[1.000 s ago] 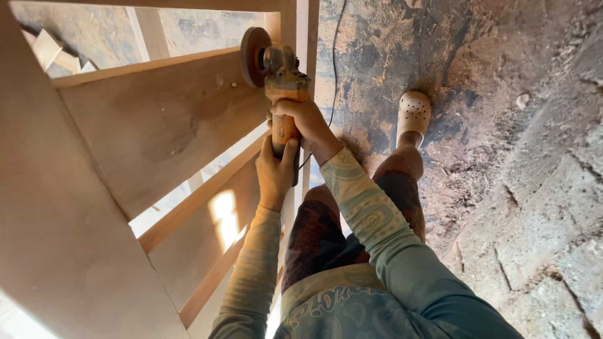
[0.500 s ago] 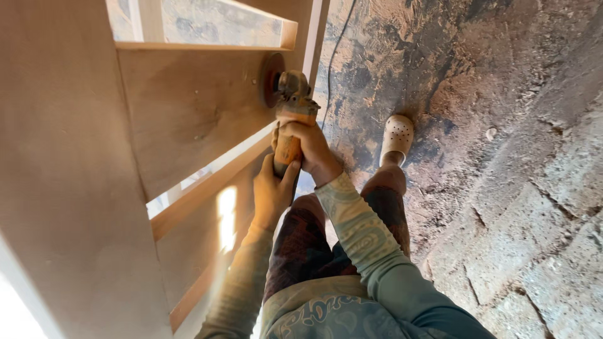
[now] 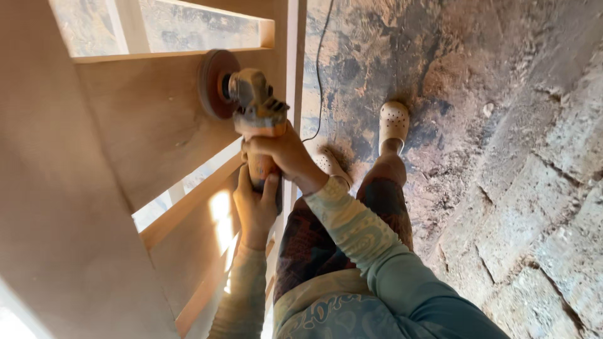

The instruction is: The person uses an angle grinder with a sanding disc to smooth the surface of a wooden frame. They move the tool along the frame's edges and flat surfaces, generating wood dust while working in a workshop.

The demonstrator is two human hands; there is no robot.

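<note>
Fingers (image 3: 271,185) of our left hand (image 3: 254,207) curl shut around the rear of the grinder (image 3: 254,113), near the middle of the head view. Our right hand (image 3: 282,154) wraps tightly around the grinder's body just above, toward 12 o'clock. The grinder's round disc (image 3: 213,85) presses flat on a wooden board (image 3: 144,132) at 10 o'clock. A black cord (image 3: 319,69) runs toward 12 o'clock over the dusty floor (image 3: 477,125). Our shoe (image 3: 393,122) stands at 2 o'clock.
</note>
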